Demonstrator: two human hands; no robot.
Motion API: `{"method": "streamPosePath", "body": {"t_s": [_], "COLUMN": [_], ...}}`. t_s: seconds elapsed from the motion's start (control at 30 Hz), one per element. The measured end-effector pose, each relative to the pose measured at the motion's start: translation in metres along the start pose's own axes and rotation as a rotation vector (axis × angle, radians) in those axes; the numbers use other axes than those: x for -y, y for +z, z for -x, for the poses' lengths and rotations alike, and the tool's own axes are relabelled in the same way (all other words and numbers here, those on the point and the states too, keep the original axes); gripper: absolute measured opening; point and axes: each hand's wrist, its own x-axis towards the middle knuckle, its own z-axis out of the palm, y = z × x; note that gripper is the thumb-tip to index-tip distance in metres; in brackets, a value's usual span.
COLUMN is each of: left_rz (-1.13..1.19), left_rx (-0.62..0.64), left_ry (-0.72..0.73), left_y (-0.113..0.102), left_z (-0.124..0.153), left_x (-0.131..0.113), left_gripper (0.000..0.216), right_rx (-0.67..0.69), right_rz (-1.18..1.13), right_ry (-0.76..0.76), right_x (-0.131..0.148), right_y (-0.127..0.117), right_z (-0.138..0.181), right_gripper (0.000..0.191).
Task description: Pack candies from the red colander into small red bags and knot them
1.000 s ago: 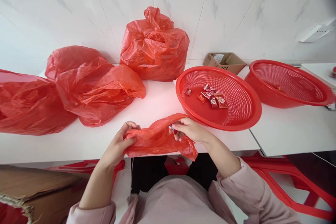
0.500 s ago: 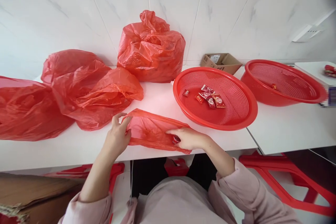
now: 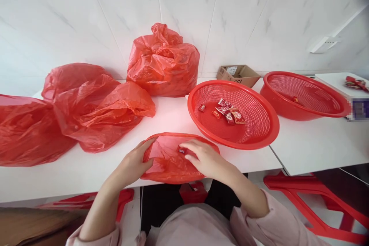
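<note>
A small red plastic bag (image 3: 170, 167) lies at the table's near edge with its mouth held open. My left hand (image 3: 134, 163) grips the left rim of that mouth. My right hand (image 3: 203, 157) is closed in a pinch on a small wrapped candy (image 3: 181, 150), which sits just inside the bag's opening. To the right of the bag stands a red mesh basket (image 3: 261, 140) with several wrapped candies (image 3: 227, 111) in it.
Full red plastic bags sit at the back (image 3: 163, 61), at the left (image 3: 98, 107) and at the far left (image 3: 25, 130). A second red basket (image 3: 305, 94) and a cardboard box (image 3: 238, 73) are at the right. A red stool (image 3: 311, 207) is below the table.
The bag went from bunched between both hands to lying spread on the table with its mouth open. My right hand has moved with the candy into the opening.
</note>
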Motion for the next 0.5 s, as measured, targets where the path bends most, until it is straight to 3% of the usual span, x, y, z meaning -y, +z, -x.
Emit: {"method": "streamPosePath", "body": {"t_s": [0.13,0.23,0.33,0.4,0.5], "left_rz": [0.129,0.212,0.326,0.39,0.418], "left_rx": [0.024,0.013,0.013,0.024,0.06], "left_ry": [0.015,0.013,0.014,0.014,0.025], "left_y": [0.003,0.007,0.014,0.022,0.034], "left_z": [0.0,0.001,0.001,0.0,-0.002], "left_x": [-0.003,-0.008,-0.013,-0.015,-0.019], "left_gripper": [0.064,0.061,0.058,0.057,0.057], "right_rx": [-0.205,-0.323,-0.064,0.08,0.171], "right_rz": [-0.126,0.16,0.455,0.503,0.527], "right_ry": [0.008,0.187,0.314,0.286,0.22], "right_x": [-0.016,-0.048,-0.078,-0.088,-0.091], "right_y": [-0.059,-0.106,-0.128,-0.128,-0.116], "right_z": [0.005,-0.01,-0.032,-0.047,-0.069], "right_gripper": [0.028,0.031,0.036,0.049,0.071]}}
